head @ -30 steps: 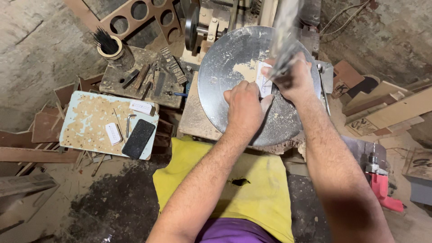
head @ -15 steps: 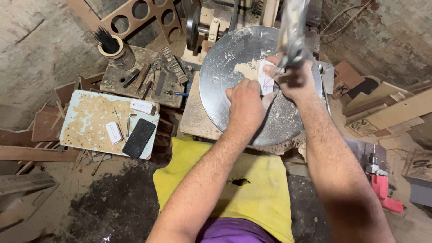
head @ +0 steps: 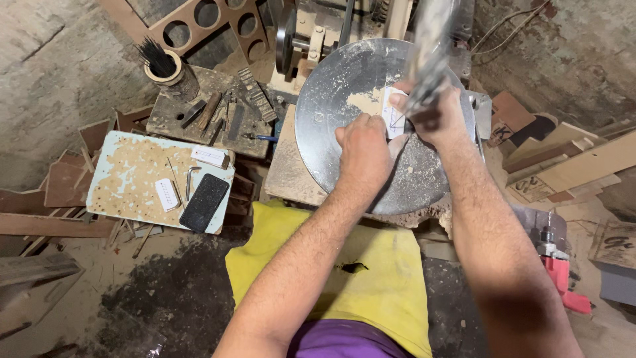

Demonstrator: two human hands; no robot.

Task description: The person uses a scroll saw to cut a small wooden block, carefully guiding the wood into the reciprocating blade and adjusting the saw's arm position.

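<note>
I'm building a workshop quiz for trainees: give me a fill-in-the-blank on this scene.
1. Both hands work over a round ____ disc dusted with sawdust.
2. The left hand steadies a small ____ piece on the disc.
3. The right hand grips a blurred tool pointing ____.
4. A black phone lies on the worn board to the ____.

Missing words: metal; white; upward; left

A small white piece [head: 395, 120] is being pressed flat against a dusty round metal disc [head: 344, 86] by the left hand [head: 363, 154]. A long grey tool [head: 429, 50], blurred in the picture, is being gripped in the closed right hand [head: 434, 119], which is touching the white piece's right edge. To the left, a worn pale board [head: 126, 179] is being used as a rest for a dark phone [head: 204, 202], an angled hex key [head: 189, 180] and two small white pieces. A yellow cloth [head: 377, 278] is lying below the disc.
</note>
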